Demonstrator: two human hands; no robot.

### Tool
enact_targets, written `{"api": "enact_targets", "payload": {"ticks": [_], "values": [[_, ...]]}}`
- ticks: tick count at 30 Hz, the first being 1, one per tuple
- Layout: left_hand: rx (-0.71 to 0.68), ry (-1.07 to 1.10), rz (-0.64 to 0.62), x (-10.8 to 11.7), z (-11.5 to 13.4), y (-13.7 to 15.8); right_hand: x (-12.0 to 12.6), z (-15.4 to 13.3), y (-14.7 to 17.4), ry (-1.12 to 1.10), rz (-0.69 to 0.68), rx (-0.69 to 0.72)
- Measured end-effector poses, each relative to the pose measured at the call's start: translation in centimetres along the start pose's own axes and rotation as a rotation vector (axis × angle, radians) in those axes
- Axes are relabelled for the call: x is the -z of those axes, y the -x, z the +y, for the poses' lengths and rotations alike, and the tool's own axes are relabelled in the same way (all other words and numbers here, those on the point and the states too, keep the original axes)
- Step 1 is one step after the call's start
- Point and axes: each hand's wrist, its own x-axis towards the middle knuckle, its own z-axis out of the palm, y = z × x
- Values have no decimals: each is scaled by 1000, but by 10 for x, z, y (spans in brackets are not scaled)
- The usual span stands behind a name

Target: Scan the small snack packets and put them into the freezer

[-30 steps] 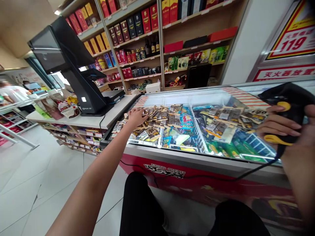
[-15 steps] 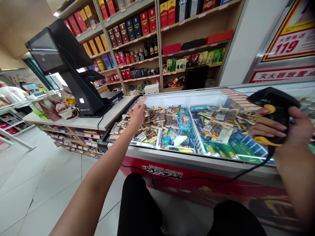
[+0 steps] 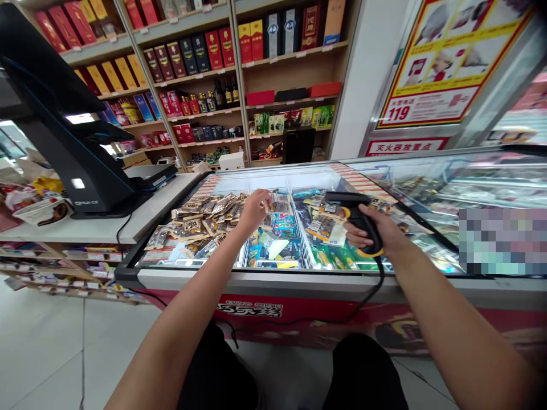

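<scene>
My right hand (image 3: 371, 230) is wrapped round the handle of a black and yellow barcode scanner (image 3: 348, 199), its head turned to the left toward my other hand. A cable hangs from the scanner's grip. My left hand (image 3: 254, 212) pinches a small brown and clear snack packet (image 3: 281, 203) at its edge, above the freezer's glass top. Left of that hand spreads a loose pile of similar snack packets (image 3: 192, 225). A smaller group of packets (image 3: 322, 225) lies to the right, beside the scanner and partly hidden by it.
The chest freezer (image 3: 179, 282) holds ice-cream packs in white wire baskets (image 3: 301, 239). A counter (image 3: 149, 210) at the left carries a black checkout terminal (image 3: 81, 171). Behind stand shelves (image 3: 200, 74) of boxes and bottles. A fire notice (image 3: 448, 68) hangs at the right.
My left hand has come away from the left pile, moving right with a snack packet. The scanner in my right hand has moved in closer to it. The view has swung right.
</scene>
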Motion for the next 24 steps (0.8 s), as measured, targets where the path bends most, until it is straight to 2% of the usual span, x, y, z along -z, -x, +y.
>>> {"api": "enact_targets", "payload": {"ticks": [5, 11, 14, 24], "values": [[105, 242, -81, -18, -8, -4, 2, 7, -5, 104, -117, -80], [284, 553, -157, -14, -25, 10, 7, 13, -7, 147, -273, -181], [303, 598, -145, -12, -24, 14, 8, 15, -8, 158, -342, -249], [314, 627, -159, -18, -21, 16, 6, 18, -7, 113, -275, -250]]}}
